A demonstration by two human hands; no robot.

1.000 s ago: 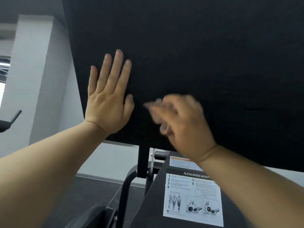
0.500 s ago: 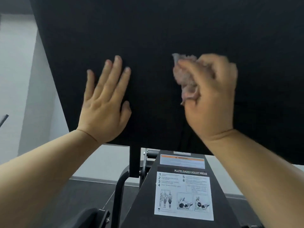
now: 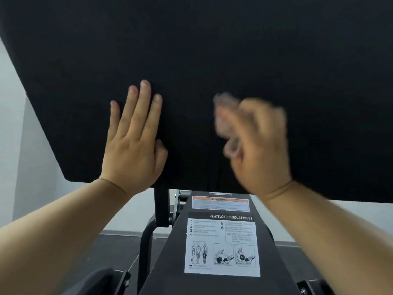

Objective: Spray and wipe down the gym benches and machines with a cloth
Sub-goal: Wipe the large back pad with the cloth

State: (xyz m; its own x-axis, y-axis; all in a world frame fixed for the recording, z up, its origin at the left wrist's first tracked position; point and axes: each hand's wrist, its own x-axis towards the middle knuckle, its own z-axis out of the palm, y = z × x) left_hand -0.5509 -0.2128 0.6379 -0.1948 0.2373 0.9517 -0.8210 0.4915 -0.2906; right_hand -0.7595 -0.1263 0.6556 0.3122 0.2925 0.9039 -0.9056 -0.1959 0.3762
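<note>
Against a broad black padded panel (image 3: 212, 50), the left hand (image 3: 131, 150) is lying flat with fingers (image 3: 144, 103) straight. The blurred right hand (image 3: 259, 150) is gripping a crumpled pale pinkish cloth (image 3: 225, 116) against that panel, above a white instruction label (image 3: 222, 245).

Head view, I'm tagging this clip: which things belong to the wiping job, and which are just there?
In the job: black pad; cloth, blurred, gripped by the right hand; left hand flat on the pad.
Just there: instruction label; warning sticker; frame post.
</note>
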